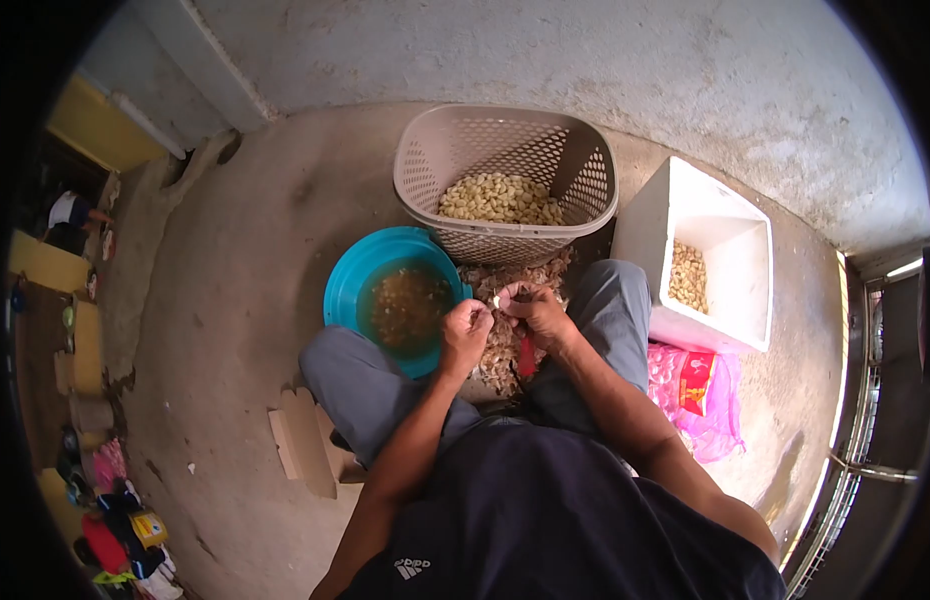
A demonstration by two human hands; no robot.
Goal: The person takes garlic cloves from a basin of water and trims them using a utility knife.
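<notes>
My right hand (537,312) is closed, with a small pale piece that looks like a peeled garlic clove (497,301) at its fingertips. Beside it, my left hand (467,332) is pinched; anything between its fingers is too small to make out. A red object (526,356) shows just under my right hand, its kind unclear. Below both hands lies a heap of papery garlic skins (500,362). Left of them stands a turquoise basin (337,292) of cloudy water with cloves in it. Ahead, a taupe plastic basket (515,232) holds many pale cloves (500,198).
A white foam box (730,300) with more cloves (687,275) stands to the right. Near it lies a pink mesh bag (720,410). Folded cardboard (303,440) is by my left knee. A wall (545,55) rises behind the basket. Another person (70,212) is far left.
</notes>
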